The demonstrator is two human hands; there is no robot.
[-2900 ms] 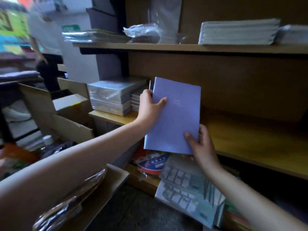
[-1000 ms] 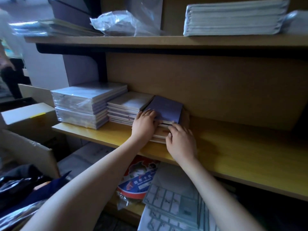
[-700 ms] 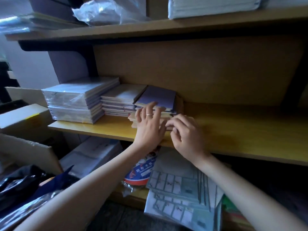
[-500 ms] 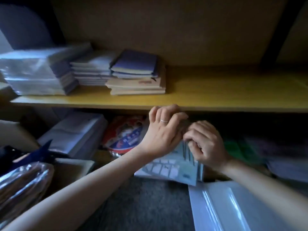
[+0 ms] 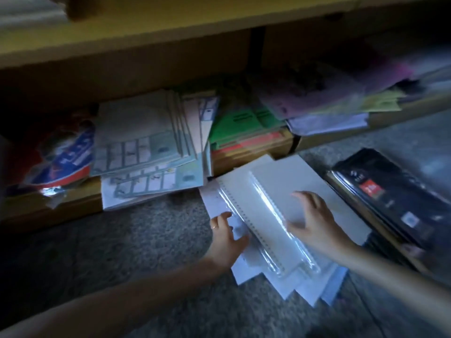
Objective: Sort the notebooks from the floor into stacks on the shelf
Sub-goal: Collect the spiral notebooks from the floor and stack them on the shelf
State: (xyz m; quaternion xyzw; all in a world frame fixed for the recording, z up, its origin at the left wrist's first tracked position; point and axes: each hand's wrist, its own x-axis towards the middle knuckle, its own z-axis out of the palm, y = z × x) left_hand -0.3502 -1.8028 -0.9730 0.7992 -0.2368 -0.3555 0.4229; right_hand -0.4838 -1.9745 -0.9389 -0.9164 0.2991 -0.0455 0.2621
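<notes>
Two bare forearms lead to the left hand and the right hand, uncovered along all their visible length. A thin, pale metal ring circles one finger on the outer side of the left hand, near its base. The fingernails look short and plain. The right hand's fingers are blurred.

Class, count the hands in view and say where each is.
2. The left hand is at the left edge of the notebook pile on the floor; the right hand is over its top, fingers spread. None looks hidden.
</notes>
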